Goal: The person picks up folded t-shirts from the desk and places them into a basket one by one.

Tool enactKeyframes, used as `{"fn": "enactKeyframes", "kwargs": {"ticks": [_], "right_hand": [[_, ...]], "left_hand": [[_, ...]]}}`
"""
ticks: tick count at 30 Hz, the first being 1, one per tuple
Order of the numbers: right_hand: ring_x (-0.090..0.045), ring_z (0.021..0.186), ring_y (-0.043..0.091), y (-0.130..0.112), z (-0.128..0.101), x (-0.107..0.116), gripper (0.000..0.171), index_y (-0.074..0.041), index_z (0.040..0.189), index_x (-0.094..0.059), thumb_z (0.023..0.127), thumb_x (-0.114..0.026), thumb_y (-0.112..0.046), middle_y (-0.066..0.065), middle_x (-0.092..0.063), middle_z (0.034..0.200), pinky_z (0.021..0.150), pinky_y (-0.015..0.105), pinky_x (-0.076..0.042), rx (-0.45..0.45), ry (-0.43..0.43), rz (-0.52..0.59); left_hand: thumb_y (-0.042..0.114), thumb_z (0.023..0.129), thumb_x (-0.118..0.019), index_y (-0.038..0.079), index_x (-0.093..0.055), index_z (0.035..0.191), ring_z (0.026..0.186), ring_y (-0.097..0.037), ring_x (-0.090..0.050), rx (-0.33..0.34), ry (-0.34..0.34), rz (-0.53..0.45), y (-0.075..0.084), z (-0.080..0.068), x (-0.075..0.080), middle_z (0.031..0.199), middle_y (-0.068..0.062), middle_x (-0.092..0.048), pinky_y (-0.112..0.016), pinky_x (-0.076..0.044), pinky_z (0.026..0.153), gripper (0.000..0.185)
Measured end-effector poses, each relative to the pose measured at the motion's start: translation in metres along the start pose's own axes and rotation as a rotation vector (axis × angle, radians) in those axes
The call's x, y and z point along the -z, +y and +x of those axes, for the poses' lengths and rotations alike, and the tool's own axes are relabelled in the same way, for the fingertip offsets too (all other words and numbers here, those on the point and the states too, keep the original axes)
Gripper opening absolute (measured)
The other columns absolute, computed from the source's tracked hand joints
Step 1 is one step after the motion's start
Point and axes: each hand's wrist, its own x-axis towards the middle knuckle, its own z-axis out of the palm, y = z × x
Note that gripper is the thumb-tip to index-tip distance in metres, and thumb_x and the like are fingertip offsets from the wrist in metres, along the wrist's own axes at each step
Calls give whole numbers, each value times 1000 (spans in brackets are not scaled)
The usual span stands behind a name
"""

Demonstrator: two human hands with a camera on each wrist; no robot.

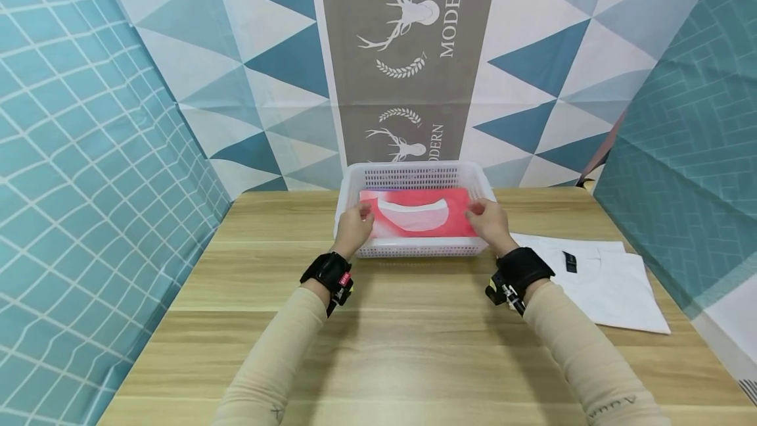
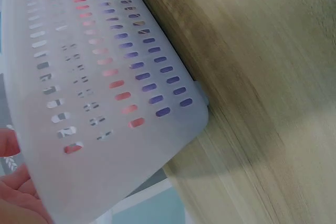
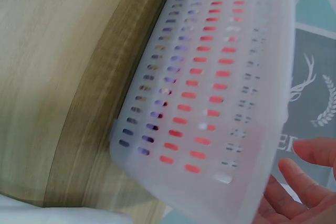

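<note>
1. Where the wooden table [image 1: 414, 321] lies nearest the person, two beige sleeves reach forward, each wrist strapped with a black camera band.
2. To the right, a white folded garment [image 1: 603, 281] lies flat on the table, just beside the right forearm and apart from the basket.
3. Farther on, the left hand [image 1: 353, 229] curls its fingers over the left edge of the red folded garment [image 1: 422, 212], seemingly pinching it; the right hand [image 1: 487, 219] does likewise at the right edge.
4. The red folded garment lies inside the white perforated basket [image 1: 414, 250], its white collar facing up; both wrist views show red through the basket's slots.
5. Judging from this, the fold could slump or open if one hand lets go sooner than the other, and fingers catching the rim could drag the light basket across the table.
6. Beyond stands a backdrop of blue triangles with a grey deer banner [image 1: 408, 51].
</note>
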Motion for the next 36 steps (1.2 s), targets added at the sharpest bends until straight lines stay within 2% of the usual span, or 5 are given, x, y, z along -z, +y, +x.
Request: {"fn": "enactKeyframes", "kwargs": {"ticks": [11, 17, 22, 28, 36], "right_hand": [[-59, 110, 37, -8, -27, 4, 28, 5, 117, -61, 96, -53, -12, 27, -63, 117, 95, 44, -48, 77, 80, 70], [-58, 112, 34, -8, -45, 9, 30, 3, 120, -61, 96, -54, -14, 25, -62, 122, 93, 36, -48, 27, 137, 175], [-58, 98, 14, -5, -59, 15, 30, 1, 121, -61, 96, -55, -15, 22, -61, 123, 76, 12, -44, -38, 189, 272], [-48, 79, -10, 8, -71, 26, 32, 2, 124, -58, 96, -56, -13, 16, -60, 122, 69, 4, -46, -109, 243, 360], [-52, 84, -2, 70, -79, 49, 37, -4, 129, -54, 95, -55, -17, 5, -56, 114, 71, 14, -47, -286, 382, 330]], "left_hand": [[1, 93, -52, -9, -62, 114, 103, -35, -66, -157, 40, -151, 24, -20, -9, 113, -25, -68, -41, -54, 91, 25], [2, 94, -53, -5, -63, 113, 103, -33, -67, -206, 4, -251, 43, -37, -23, 113, -22, -69, -40, -55, 91, 23], [4, 95, -52, -2, -65, 111, 100, -30, -68, -273, -25, -339, 53, -55, -41, 108, -20, -70, -35, -56, 89, 21], [3, 95, -52, -4, -64, 108, 99, -31, -68, -345, -96, -446, 66, -78, -64, 105, -23, -69, -22, -56, 85, 19], [3, 92, -56, -3, -64, 113, 100, -27, -67, -202, -285, -391, 77, -100, -114, 109, -19, -69, -13, -51, 81, 23]]}}
